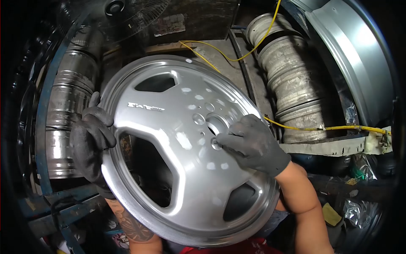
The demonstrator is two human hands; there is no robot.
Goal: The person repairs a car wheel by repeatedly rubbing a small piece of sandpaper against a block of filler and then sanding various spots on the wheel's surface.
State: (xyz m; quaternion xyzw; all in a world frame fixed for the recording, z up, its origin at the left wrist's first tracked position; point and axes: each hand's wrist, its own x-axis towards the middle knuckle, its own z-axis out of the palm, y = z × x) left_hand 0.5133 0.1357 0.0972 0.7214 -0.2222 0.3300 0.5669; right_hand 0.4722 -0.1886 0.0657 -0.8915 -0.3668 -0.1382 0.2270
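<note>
A silver car wheel rim (198, 182) fills the middle of the view, its face tilted up toward me. Pale patches dot the face, mostly around the centre bore and bolt holes, and raised lettering stands at its upper left. My left hand (91, 142), in a dark grey glove, grips the rim's left edge, with the fingertips curled over the lip. My right hand (256, 146), gloved alike, rests on the face just right of the centre bore. Its fingers are curled and pressed together by a bolt hole; whatever they pinch, if anything, is hidden.
Several worn wheel barrels (292, 72) lie in a row on a rack at right, with more shiny barrels (72, 106) at left. A yellow hose (313, 127) crosses behind the rim. A fan (116, 8) stands at the back, and a large silver rim (351, 46) at upper right.
</note>
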